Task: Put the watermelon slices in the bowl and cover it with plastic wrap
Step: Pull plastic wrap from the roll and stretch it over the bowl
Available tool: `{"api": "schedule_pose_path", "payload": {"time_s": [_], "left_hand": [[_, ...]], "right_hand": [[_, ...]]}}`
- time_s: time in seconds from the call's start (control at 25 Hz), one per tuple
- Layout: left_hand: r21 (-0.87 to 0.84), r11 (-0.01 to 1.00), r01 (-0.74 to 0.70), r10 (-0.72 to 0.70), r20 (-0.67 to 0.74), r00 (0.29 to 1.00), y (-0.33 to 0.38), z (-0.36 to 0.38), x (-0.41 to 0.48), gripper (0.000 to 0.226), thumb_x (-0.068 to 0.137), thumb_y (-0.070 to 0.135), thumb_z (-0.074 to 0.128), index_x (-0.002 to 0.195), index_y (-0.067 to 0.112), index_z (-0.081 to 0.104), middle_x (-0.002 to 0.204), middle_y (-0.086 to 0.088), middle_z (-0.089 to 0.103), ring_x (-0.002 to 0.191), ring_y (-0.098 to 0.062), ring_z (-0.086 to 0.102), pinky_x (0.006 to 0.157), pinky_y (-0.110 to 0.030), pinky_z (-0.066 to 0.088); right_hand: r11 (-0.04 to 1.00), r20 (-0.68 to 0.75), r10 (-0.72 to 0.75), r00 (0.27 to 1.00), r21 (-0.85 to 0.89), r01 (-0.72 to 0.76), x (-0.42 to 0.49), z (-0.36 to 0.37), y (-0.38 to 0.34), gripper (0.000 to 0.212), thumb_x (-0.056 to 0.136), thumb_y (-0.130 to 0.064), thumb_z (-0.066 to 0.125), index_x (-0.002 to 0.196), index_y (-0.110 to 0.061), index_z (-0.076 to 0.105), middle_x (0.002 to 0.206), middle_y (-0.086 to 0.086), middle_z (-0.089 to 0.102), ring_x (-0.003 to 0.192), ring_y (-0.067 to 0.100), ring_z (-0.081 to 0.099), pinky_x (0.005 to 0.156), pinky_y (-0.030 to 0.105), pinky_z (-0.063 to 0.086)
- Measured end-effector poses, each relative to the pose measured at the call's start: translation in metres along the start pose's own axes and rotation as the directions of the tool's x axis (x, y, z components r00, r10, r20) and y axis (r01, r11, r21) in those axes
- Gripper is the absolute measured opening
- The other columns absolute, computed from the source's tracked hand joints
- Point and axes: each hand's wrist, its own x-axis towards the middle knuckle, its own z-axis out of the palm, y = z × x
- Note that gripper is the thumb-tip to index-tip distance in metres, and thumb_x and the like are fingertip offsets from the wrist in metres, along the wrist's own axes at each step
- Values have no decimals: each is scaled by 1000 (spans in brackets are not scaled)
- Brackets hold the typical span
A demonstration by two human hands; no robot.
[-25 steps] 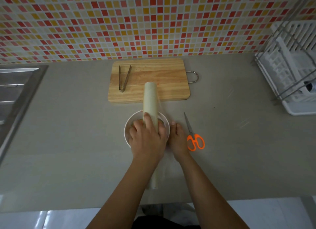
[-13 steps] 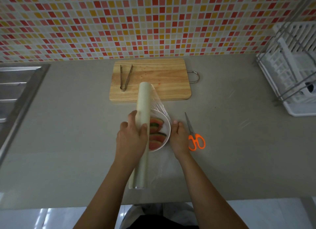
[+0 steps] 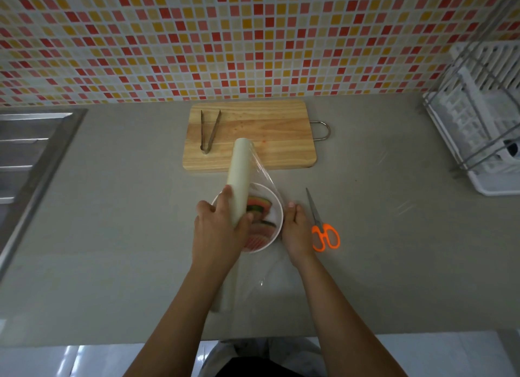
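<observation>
Looking down from the head view, we grip the roll of plastic wrap [image 3: 239, 177] with the left hand [image 3: 218, 230], fingers curled round it over the bowl [image 3: 279, 207]. The right hand [image 3: 297, 233] lies flat, fingers straight, just beside the bowl's right rim, pinning the film [image 3: 264, 177] to the counter [image 3: 112, 236]. The watermelon slices [image 3: 259, 203] sit in the bowl, so we judge covering to be in hand: next, draw the roll left past the rim, then cut with the scissors [image 3: 323, 231] nearby.
</observation>
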Motion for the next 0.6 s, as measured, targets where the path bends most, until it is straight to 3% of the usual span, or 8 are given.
{"api": "schedule_pose_path", "payload": {"time_s": [0.12, 0.28, 0.44, 0.6], "left_hand": [[-172, 982, 77, -77, 3, 997, -9, -6, 3, 67, 84, 38, 65, 143, 21, 38, 113, -17, 49, 103, -36, 53, 88, -35, 39], [-170, 984, 51, -65, -78, 995, -13, -6, -3, 58, 88, 34, 61, 139, 14, 44, 109, -14, 49, 99, -35, 54, 80, -28, 34], [-223, 969, 105, -116, -36, 993, -15, -8, 2, 55, 90, 34, 58, 139, 14, 46, 100, -4, 42, 104, -32, 51, 81, -24, 28], [-241, 966, 90, -94, -6, 996, -18, -11, 7, 49, 89, 33, 60, 134, 14, 51, 103, -11, 56, 101, -30, 52, 80, -26, 30]], "right_hand": [[1000, -12, 5, 1000, 5, -5, 1, 0, 0, 31, 100, -25, 33, 78, -9, 49, 66, -6, 50, 72, 19, 50, 62, 26, 28], [999, -24, 9, 1000, -39, -10, 4, 2, -3, 31, 100, -25, 32, 78, -9, 47, 67, -5, 47, 76, 22, 49, 68, 29, 31], [999, -30, -4, 1000, -52, 3, 4, 1, -3, 30, 100, -23, 32, 79, -8, 47, 67, -4, 47, 76, 22, 48, 65, 28, 27], [999, -29, -5, 1000, -45, 4, 4, 1, -4, 32, 100, -23, 32, 72, -12, 43, 67, -1, 47, 70, 19, 46, 65, 28, 28]]}}
